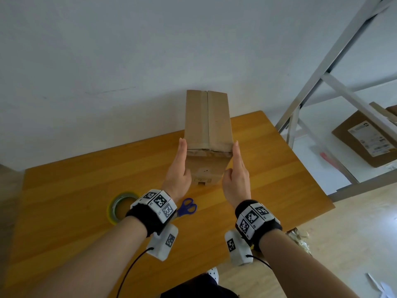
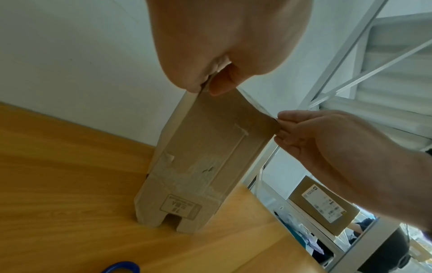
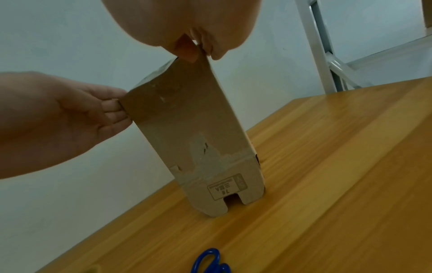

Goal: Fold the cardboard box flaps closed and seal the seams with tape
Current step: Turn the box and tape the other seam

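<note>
A tall brown cardboard box stands upright on the wooden table, its bottom flaps on the tabletop. Its two top flaps lie folded down and meet at a centre seam. My left hand holds the box's left side near the top, fingers straight along it and thumb on the near face. My right hand mirrors this on the right side. The wrist views show each thumb pinching a top corner of the box. A yellowish tape roll lies flat near my left wrist.
Blue-handled scissors lie on the table just in front of the box. A white wall stands close behind. A grey metal shelf frame stands to the right, holding another labelled carton. The table's right edge is near my right arm.
</note>
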Motion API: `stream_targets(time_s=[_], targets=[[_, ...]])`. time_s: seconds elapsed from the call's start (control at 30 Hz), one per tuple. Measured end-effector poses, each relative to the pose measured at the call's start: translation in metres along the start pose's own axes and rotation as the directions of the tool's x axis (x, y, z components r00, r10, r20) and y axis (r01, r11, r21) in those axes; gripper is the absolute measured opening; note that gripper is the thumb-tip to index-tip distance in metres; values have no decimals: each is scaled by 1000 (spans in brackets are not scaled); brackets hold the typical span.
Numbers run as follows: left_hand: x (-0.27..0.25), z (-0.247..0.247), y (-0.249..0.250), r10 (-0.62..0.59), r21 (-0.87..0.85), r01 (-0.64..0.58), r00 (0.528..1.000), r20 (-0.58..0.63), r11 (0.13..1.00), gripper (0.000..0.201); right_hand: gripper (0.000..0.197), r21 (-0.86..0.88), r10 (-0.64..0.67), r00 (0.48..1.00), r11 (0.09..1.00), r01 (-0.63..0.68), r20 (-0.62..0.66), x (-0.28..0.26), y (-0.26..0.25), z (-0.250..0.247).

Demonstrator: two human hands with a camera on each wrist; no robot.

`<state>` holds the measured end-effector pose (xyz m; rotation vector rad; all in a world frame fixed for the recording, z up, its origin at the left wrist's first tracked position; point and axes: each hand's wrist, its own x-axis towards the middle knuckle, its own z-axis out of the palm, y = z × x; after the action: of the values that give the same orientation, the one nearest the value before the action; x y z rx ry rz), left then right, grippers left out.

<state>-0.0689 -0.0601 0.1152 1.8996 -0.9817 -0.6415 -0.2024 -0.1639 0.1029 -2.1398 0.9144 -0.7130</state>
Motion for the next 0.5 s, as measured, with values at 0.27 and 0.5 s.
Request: stream_targets(time_s=[0.27,0.5], targets=[[2,1,-9,-129,-122,146,982,135,982,74,78,164,165,977,969,-186,134,3,-8,-11],[7,-18,-16,-58,-63,58,998,-5,996,49,63,207,207,969,950,-233,138,14,1,-22]])
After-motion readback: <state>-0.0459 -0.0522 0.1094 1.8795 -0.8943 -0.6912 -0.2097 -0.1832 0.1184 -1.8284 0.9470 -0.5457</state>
